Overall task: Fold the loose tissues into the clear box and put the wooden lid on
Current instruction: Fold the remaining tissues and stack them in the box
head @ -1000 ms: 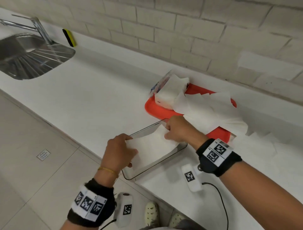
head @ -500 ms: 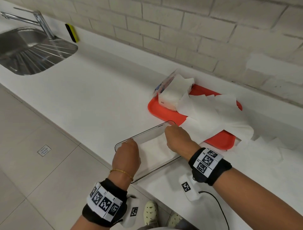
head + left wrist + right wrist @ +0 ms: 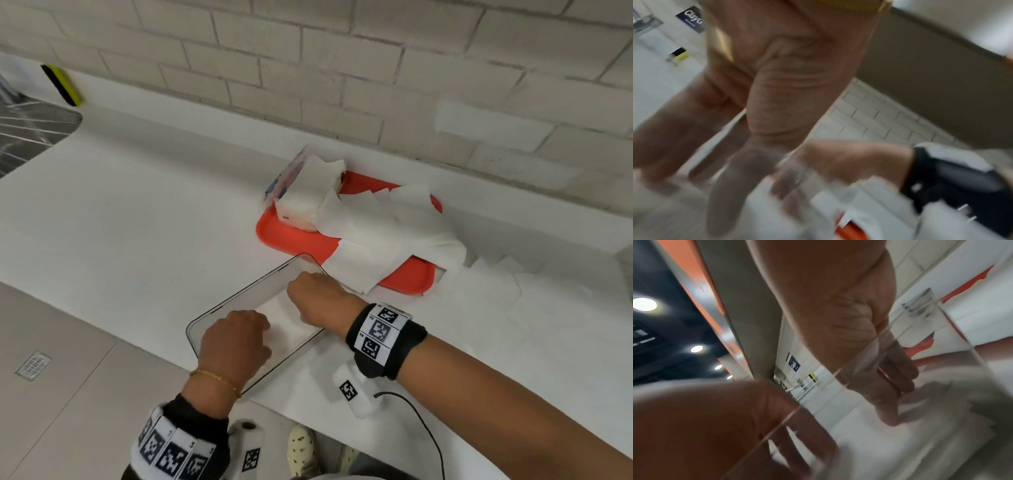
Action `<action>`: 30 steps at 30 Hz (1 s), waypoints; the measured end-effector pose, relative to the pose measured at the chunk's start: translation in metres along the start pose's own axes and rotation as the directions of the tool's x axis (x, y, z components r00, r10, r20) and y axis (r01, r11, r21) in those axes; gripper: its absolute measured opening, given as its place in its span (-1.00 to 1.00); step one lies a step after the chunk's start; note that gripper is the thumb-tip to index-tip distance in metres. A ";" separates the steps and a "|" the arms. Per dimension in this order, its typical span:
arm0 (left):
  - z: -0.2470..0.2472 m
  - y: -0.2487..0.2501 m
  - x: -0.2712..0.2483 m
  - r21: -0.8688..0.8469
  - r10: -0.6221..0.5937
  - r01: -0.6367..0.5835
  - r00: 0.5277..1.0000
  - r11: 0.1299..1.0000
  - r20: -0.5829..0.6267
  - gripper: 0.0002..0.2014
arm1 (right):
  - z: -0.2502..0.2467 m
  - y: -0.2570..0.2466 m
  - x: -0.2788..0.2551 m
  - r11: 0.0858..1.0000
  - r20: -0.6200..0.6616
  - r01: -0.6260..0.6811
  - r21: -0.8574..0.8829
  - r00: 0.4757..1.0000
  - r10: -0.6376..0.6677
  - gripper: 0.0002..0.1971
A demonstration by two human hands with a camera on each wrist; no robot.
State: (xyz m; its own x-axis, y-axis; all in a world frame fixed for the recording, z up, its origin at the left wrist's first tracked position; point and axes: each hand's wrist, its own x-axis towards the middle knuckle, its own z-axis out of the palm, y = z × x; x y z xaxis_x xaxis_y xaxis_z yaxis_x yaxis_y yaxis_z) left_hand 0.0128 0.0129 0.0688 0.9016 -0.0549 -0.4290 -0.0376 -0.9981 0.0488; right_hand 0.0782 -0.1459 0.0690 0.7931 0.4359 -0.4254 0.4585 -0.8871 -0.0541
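Observation:
The clear box (image 3: 239, 297) stands at the counter's near edge, just in front of the red tray (image 3: 291, 238). A white tissue (image 3: 284, 317) lies flat inside it. My left hand (image 3: 239, 339) reaches down into the near end of the box, and my right hand (image 3: 317, 301) into the far end. In the right wrist view, straight fingers (image 3: 890, 402) of my right hand press the tissue (image 3: 910, 434) down behind the clear wall (image 3: 962, 340). The left wrist view is blurred and shows my left fingers (image 3: 725, 178) stretched downward. Loose tissues (image 3: 383, 233) lie over the tray. No wooden lid is in view.
An opened tissue pack (image 3: 308, 192) sits at the tray's far left corner. More tissues (image 3: 496, 284) lie on the white counter (image 3: 137, 212) right of the tray. A sink (image 3: 30, 130) and a yellow-black sponge (image 3: 61, 84) are at far left. A brick wall runs behind.
Both hands have gone down into the box with the tissue, which now lies flat on its bottom. My left hand moved from the near rim to inside the box.

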 end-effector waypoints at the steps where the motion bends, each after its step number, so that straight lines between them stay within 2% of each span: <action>1: 0.002 0.001 0.005 -0.010 0.028 -0.027 0.998 1.000 0.057 -0.53 | 0.001 0.005 -0.001 0.999 0.005 0.011 0.044 1.000 -0.011 -0.76; 3: 0.006 -0.001 0.014 -0.052 0.031 -0.027 0.996 0.998 0.088 -0.55 | -0.004 0.017 -0.008 0.970 -0.015 0.029 0.242 1.000 -0.027 -0.70; 5: 0.004 -0.005 0.018 -0.136 0.010 0.003 0.995 0.991 0.096 -0.55 | -0.009 0.034 -0.024 0.837 -0.134 0.056 0.544 0.991 0.020 -0.74; 6: 0.001 -0.006 0.018 -0.184 0.012 0.004 0.996 0.983 0.086 -0.56 | -0.010 0.046 -0.034 0.744 -0.227 0.074 0.664 0.968 0.107 -0.81; 7: -0.003 -0.005 0.019 -0.244 0.017 -0.005 0.999 0.970 0.047 -0.60 | -0.008 0.063 -0.044 0.674 -0.312 0.078 0.735 0.921 0.233 -0.87; 8: -0.007 -0.004 0.017 -0.307 0.018 -0.022 1.000 0.951 -0.014 -0.65 | -0.003 0.081 -0.053 0.643 -0.353 0.047 0.764 0.865 0.357 -0.88; 9: -0.012 -0.001 0.015 -0.359 0.029 -0.058 0.996 0.931 -0.085 -0.71 | 0.005 0.102 -0.061 0.650 -0.359 -0.023 0.759 0.819 0.448 -0.81; 10: -0.016 0.005 0.012 -0.397 0.046 -0.103 0.987 0.912 -0.151 -0.75 | 0.016 0.121 -0.067 0.688 -0.332 -0.130 0.714 0.802 0.496 -0.69; 12: -0.023 0.019 0.003 -0.470 0.095 -0.203 0.965 0.859 -0.244 -0.80 | 0.040 0.150 -0.070 0.783 -0.251 -0.292 0.549 0.836 0.488 -0.41; 15: -0.026 0.042 -0.010 -0.520 0.162 -0.363 0.906 0.773 -0.392 -0.83 | 0.066 0.163 -0.058 0.909 -0.239 -0.226 0.351 0.917 0.320 -0.21; 17: -0.024 0.057 -0.016 -0.506 0.205 -0.436 0.870 0.745 -0.448 -0.81 | 0.071 0.164 -0.044 0.955 -0.283 -0.164 0.247 0.930 0.233 -0.24; 20: -0.017 0.073 -0.019 -0.457 0.271 -0.517 0.822 0.724 -0.501 -0.83 | 0.070 0.167 -0.027 0.978 -0.355 -0.089 0.191 0.922 0.154 -0.37; 23: -0.012 0.087 -0.019 -0.455 0.280 -0.539 0.807 0.709 -0.519 -0.85 | 0.074 0.166 -0.019 0.982 -0.409 -0.001 0.186 0.909 0.078 -0.64; 25: -0.009 0.097 -0.018 -0.473 0.261 -0.544 0.801 0.693 -0.539 -0.85 | 0.073 0.164 -0.022 0.958 -0.451 -0.002 0.285 0.882 0.136 -0.77; 28: -0.004 0.111 -0.014 -0.534 0.193 -0.518 0.814 0.668 -0.549 -0.79 | 0.054 0.163 -0.040 0.869 -0.477 -0.033 0.494 0.825 0.303 -0.78; 30: -0.002 0.122 -0.011 -0.597 0.106 -0.486 0.824 0.638 -0.557 -0.67 | 0.029 0.167 -0.066 0.782 -0.474 -0.012 0.624 0.789 0.390 -0.76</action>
State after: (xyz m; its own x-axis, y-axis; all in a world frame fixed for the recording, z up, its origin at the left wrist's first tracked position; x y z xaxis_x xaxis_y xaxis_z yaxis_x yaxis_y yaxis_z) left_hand -0.0007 -0.1079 0.0811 0.9787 -0.1351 0.1545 -0.2048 -0.5939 0.7780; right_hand 0.0906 -0.3270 0.0615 0.9950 0.0705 0.0714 0.0993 -0.7933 -0.6006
